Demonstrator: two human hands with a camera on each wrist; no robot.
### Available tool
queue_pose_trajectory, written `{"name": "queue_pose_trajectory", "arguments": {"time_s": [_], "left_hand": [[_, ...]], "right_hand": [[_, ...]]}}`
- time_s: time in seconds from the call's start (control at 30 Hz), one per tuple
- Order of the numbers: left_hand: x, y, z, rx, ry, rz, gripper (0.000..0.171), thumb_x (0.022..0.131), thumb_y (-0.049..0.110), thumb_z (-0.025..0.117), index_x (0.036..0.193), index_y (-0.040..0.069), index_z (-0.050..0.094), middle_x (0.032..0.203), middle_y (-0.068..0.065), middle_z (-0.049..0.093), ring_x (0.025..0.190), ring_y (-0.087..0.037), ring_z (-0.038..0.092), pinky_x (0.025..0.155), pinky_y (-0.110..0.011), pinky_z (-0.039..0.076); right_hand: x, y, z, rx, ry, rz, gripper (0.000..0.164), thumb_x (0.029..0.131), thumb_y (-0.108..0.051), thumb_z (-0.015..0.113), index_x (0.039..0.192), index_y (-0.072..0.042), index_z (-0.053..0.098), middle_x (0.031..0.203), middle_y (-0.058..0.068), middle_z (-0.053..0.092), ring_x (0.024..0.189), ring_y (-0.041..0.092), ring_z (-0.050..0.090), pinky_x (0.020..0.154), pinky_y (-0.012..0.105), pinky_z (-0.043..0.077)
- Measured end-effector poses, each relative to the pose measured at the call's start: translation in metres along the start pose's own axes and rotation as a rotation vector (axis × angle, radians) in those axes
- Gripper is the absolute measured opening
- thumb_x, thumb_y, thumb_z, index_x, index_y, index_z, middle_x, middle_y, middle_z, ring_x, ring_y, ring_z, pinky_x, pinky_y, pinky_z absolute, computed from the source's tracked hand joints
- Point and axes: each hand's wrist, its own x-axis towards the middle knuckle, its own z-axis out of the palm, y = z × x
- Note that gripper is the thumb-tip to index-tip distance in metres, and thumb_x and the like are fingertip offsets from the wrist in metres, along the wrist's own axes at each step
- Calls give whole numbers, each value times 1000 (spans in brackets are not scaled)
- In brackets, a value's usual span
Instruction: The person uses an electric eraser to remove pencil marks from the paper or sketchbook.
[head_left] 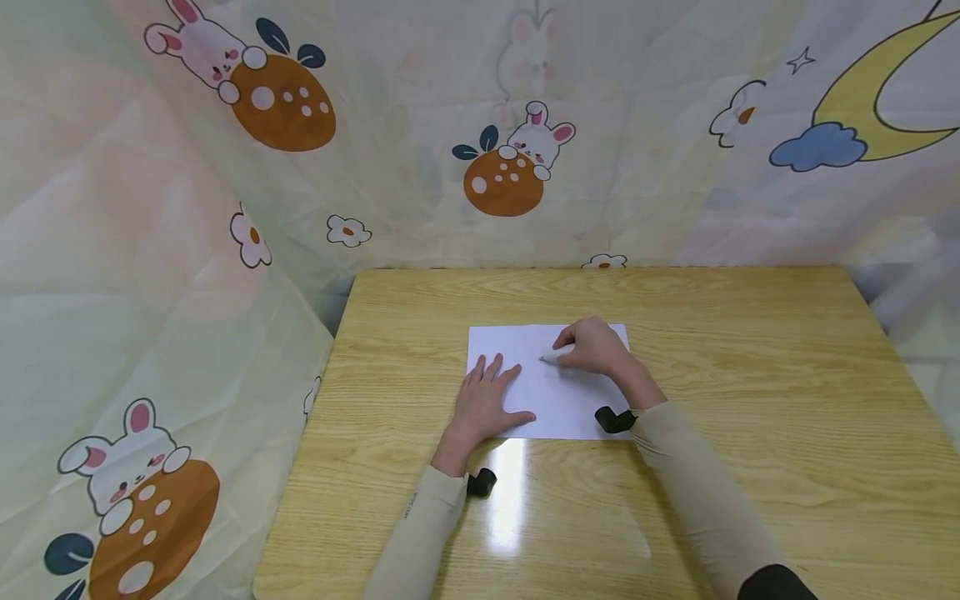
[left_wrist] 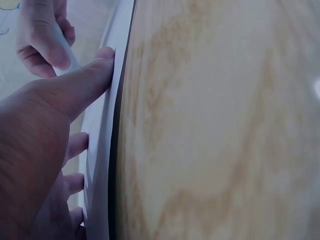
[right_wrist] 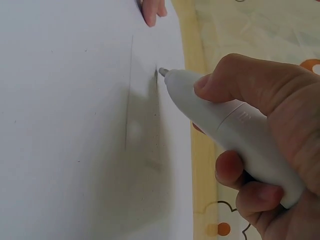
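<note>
right wrist view: thick white pen (right_wrist: 242,135) clamped in the grip of the right hand (head_left: 594,346), over the paper sheet (right_wrist: 50,135), long axis slanting, tip pointing toward the left hand (head_left: 483,406), spread flat.

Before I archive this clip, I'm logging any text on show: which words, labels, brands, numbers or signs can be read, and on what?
No text can be read.
Left sleeve: small dark lettering, too small to read.
White pen: faint mark, too unclear to read.
Paper: no letters or numbers visible.
</note>
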Motion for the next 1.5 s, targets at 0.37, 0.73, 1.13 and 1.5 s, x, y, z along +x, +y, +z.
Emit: {"name": "queue_pose_trajectory", "arguments": {"time_s": [0.37,0.73,1.13,1.5], "left_hand": [[-1,-1,-3,0,7,-9,90,77,77,58,151,30,38,159,-9,22,146,-35,9,114,-51,20],[2,0,3,-4,-7,-6,91,76,78,57,151,31,36,160,-8,20,146,-34,7,114,-51,18],[2,2,2,4,7,10,91,76,78,57,151,29,38,159,-9,23,146,-35,9,114,-51,19],[2,-1,3,17,-3,-3,92,77,79,56,152,29,36,160,-9,20,146,-34,6,115,-49,16]], "right_hand": [[-1,2,0,-1,-11,34,16,76,-18,79,91,-13,79,89,-2,72,78,17,60,70,35,51],[2,-2,4,25,-33,45,17,77,-16,79,94,-12,78,91,-1,72,78,17,59,70,34,51],[-5,0,-5,14,-48,26,18,78,-18,79,94,-11,78,92,0,72,81,17,60,72,38,51],[-4,0,-4,18,-1,15,17,78,-19,80,94,-12,79,91,-1,73,83,18,62,73,36,51]]}}
